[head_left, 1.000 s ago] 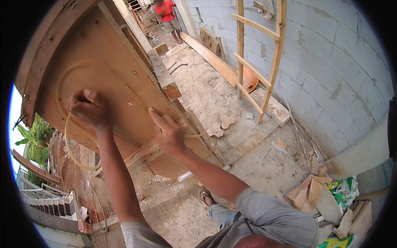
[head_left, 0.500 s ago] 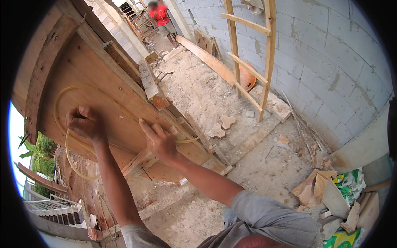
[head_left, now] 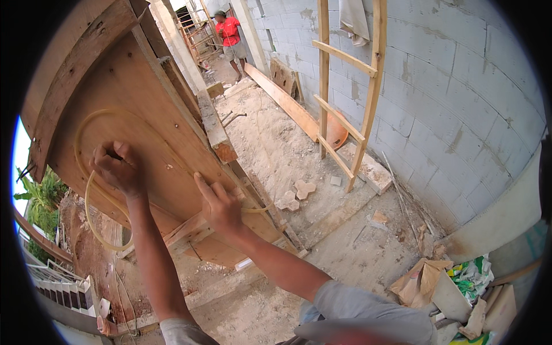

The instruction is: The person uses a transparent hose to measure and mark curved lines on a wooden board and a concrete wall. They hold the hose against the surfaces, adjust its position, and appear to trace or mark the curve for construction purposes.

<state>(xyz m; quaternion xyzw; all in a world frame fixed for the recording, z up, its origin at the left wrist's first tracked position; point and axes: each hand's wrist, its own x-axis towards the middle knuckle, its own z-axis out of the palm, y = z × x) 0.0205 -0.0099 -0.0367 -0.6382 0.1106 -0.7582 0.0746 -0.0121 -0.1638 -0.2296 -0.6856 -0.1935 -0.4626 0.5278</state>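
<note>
A thin, yellowish see-through hose (head_left: 87, 195) loops in front of a plywood panel (head_left: 132, 80) with timber framing. My left hand (head_left: 118, 167) is closed around the hose, fingers curled, with a loop hanging below it. To its right, my right hand (head_left: 220, 207) rests close to the panel, index finger stretched out and the other fingers bent in. The hose reaches this hand near the fingertip and comes out past its far side toward the panel's right edge. The curled fingers appear to hold it, though the hand covers the grip itself.
A wooden ladder (head_left: 345, 121) leans on a grey block wall (head_left: 443, 98). A long plank (head_left: 282, 98) and hexagonal pavers (head_left: 296, 195) lie on the dusty ground. Torn paper sacks (head_left: 422, 282) are heaped at lower right. Farther off stands a person in a red shirt (head_left: 229, 31).
The view has shifted slightly, so the ladder, pavers and sacks sit a little farther left. Both hands keep nearly the same pose on the hose. The distant person is seen more fully.
</note>
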